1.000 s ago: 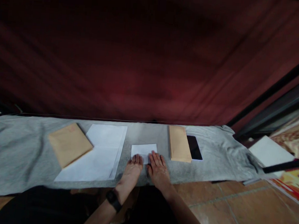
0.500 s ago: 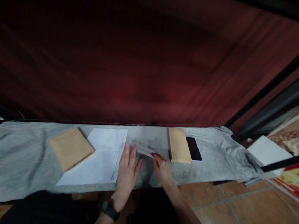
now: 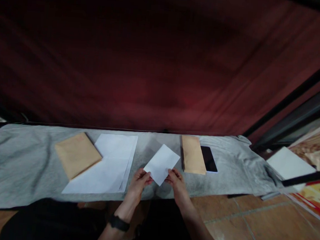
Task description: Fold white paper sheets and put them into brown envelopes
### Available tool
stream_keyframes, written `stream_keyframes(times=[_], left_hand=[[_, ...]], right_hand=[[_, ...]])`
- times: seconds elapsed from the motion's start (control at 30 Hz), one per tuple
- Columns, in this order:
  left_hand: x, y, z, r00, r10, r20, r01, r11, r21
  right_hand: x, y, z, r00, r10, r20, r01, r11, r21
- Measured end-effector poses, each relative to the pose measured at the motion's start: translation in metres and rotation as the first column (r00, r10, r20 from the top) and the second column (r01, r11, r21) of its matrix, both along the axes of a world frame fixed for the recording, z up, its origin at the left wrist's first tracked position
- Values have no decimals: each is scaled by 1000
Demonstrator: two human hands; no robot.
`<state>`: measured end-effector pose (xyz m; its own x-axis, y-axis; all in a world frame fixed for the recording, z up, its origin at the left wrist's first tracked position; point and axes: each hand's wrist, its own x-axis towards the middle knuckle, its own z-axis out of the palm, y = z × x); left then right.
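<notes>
A small white rectangle of folded paper (image 3: 162,164) is held between both hands, turned at a slant above the grey cloth. My left hand (image 3: 138,183) pinches its left lower corner, thumb on top. On the other side my right hand (image 3: 176,181) grips the right lower edge, also with the thumb uppermost. Left of the hands lie large white sheets (image 3: 112,168), overlapped by a brown envelope stack (image 3: 78,154). To the right of the right hand is a narrower stack of brown envelopes (image 3: 193,155).
A dark phone or tablet (image 3: 209,159) lies partly under the right envelopes. Grey cloth (image 3: 236,170) covers the long narrow surface, backed by a dark red panel (image 3: 163,79). At far right are a white box-like object (image 3: 291,163) and a red-yellow package (image 3: 317,195).
The paper has turned from nearly edge-on to face up. My left hand, flat with fingers stretched before, has closed on its left corner; my right hand still holds it.
</notes>
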<state>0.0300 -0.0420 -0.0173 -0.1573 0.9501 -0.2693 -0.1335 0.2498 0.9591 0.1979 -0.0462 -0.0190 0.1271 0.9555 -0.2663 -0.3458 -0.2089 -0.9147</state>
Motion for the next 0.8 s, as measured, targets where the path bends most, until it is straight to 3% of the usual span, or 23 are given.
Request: stream_keyframes(times=[0.13,0.37,0.43,0.5,0.6,0.73,0.8], left_hand=[[-15,12,2,991,-100,-91,101,995,11],[-20,33,-3,976,-28,-217,45,996,76],[-20,41,-5,948,10,-319,34,991,132],[-17,45,-7,873,75,-482,32,977,212],[-4,39,-14,683,173,-709,117,933,340],[20,11,-32,411,120,-904,474,819,324],[28,-4,-41,281,119,-952,563,783,264]], right_hand=[[18,8,-5,992,-81,101,87,995,-56],[29,13,-15,963,-33,268,47,998,-46],[29,14,-17,952,-6,305,21,999,-46],[29,15,-20,945,9,327,10,998,-54],[25,18,-25,941,30,338,-5,997,-76],[21,21,-34,929,75,363,-39,994,-105],[22,21,-37,914,94,394,-54,992,-111]])
